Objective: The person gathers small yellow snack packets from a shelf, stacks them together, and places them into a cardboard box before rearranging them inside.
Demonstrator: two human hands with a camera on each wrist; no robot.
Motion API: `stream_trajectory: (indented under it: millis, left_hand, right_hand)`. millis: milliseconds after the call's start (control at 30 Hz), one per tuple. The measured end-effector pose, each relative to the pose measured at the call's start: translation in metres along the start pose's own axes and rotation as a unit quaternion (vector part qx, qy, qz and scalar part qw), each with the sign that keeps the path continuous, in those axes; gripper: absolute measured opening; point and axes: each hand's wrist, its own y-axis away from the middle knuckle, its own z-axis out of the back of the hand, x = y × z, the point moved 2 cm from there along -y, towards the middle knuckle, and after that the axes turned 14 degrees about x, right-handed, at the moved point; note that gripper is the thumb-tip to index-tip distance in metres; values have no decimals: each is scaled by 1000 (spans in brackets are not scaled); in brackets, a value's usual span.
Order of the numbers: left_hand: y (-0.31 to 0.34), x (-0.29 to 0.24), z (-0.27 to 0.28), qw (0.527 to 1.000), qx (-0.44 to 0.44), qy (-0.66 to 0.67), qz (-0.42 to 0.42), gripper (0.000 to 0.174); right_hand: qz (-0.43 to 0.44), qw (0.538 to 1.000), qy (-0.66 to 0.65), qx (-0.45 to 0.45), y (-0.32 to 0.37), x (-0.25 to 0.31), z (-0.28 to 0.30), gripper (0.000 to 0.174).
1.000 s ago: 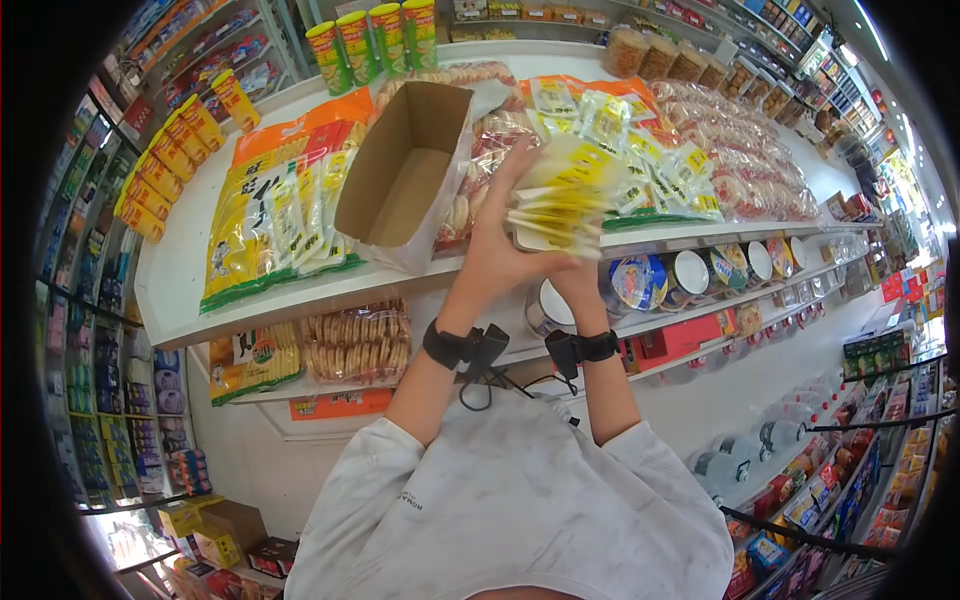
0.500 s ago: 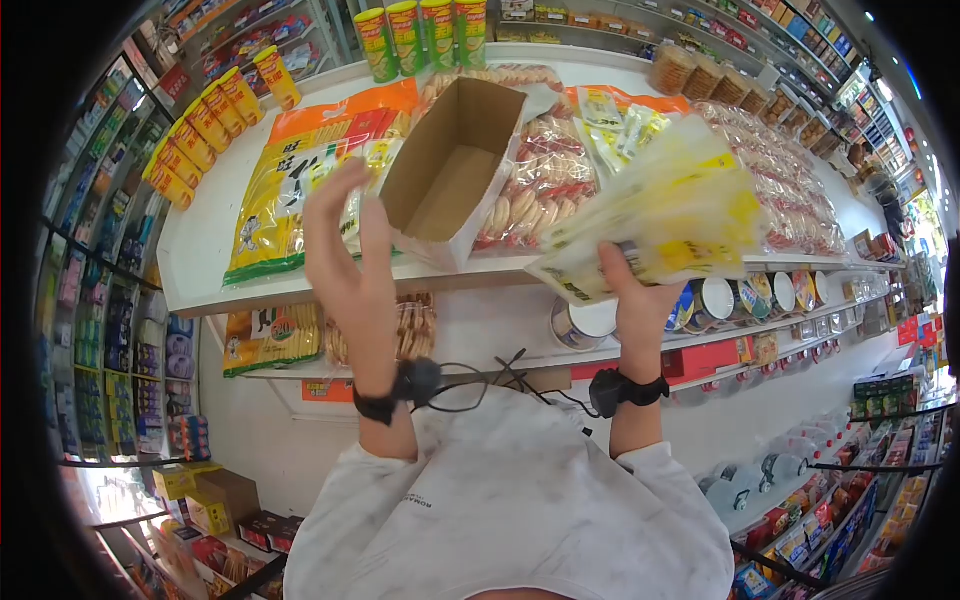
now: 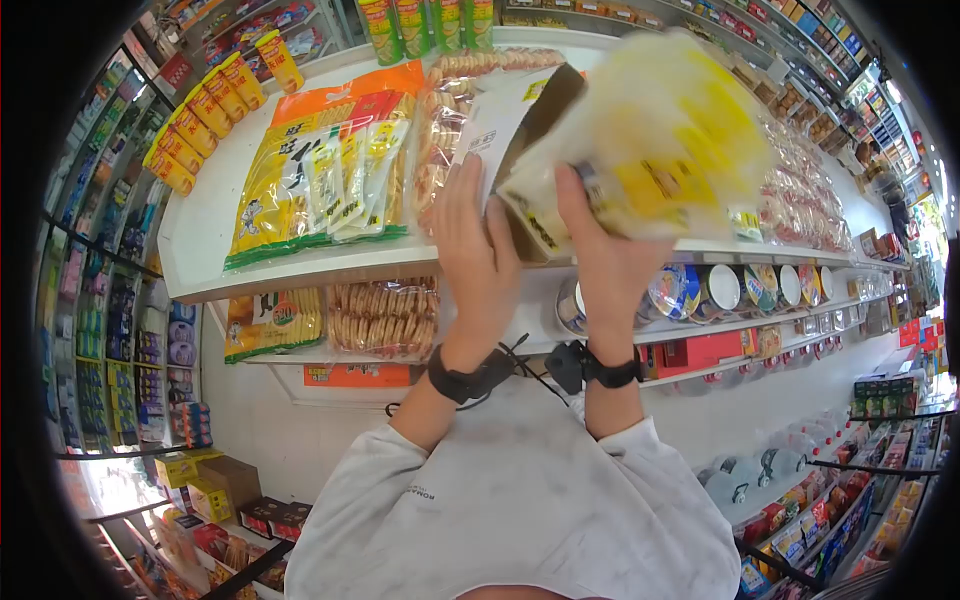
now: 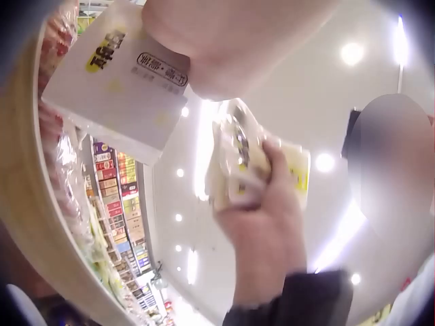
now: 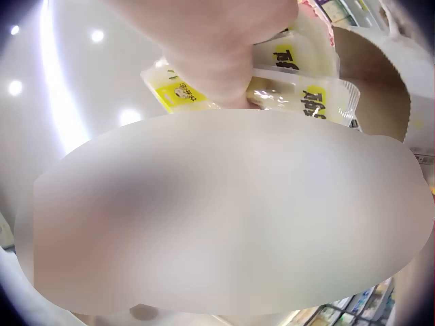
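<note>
- Currently, flat yellow-and-white packets (image 3: 665,155) are held as a loose stack above the desk (image 3: 200,240), blurred in the head view; their near end lies beside the mouth of a cardboard box (image 3: 497,122).
- Right hand (image 3: 615,248): thumb over the near end of the packets, other fingers hidden behind. Presumably pinched at one end so the stack stays together.
- Box: lidless, tilted, mouth turned toward the right hand. Right wrist view shows its brown inner wall just beside the packets. Tilt is probably due to the left hand's pressure.
- Left hand (image 3: 475,240): fingers fairly straight, laid along the box's pale side, likely steadying it. Whether the thumb grips the near edge, cannot tell.
- Left of the box: large yellow bag (image 3: 258,195), lying flat, with overlapping loose sachets (image 3: 345,190) on it; the flat lie probably stops them sliding.
- Farther out: yellow cans (image 3: 198,126) lined along the desk's left edge, green tubes (image 3: 446,22) at the back, presumably ranked for display.
</note>
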Motion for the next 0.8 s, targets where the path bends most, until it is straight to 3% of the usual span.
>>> stream_trajectory:
  millis: [100, 300, 400, 500, 600, 700, 800]
  left_hand:
    - [5, -3, -7, 1000, -12, -15, 1, 43]
    - [2, -18, 15, 993, 108, -48, -2, 47]
    - [-4, -14, 11, 986, 128, -103, 21, 51]
    - [-3, -5, 6, 990, 108, -88, -10, 56]
    - [-6, 3, 1, 994, 98, -39, -8, 70]
    - [-9, -4, 5, 982, 159, -92, -42, 63]
    - [-6, -5, 4, 979, 165, -106, -59, 63]
  right_hand:
    - [-13, 998, -66, -16, -9, -28, 1, 50]
    - [-39, 999, 24, 19, -12, -66, 16, 62]
    - [-76, 996, -4, 52, -11, -69, 14, 74]
    - [-116, 988, -11, 101, -14, -60, 17, 73]
    - [-91, 986, 47, 133, -13, -85, 17, 73]
    - [-101, 977, 54, 178, -13, -82, 15, 71]
    - [-147, 950, 180, 209, -16, -64, 6, 65]
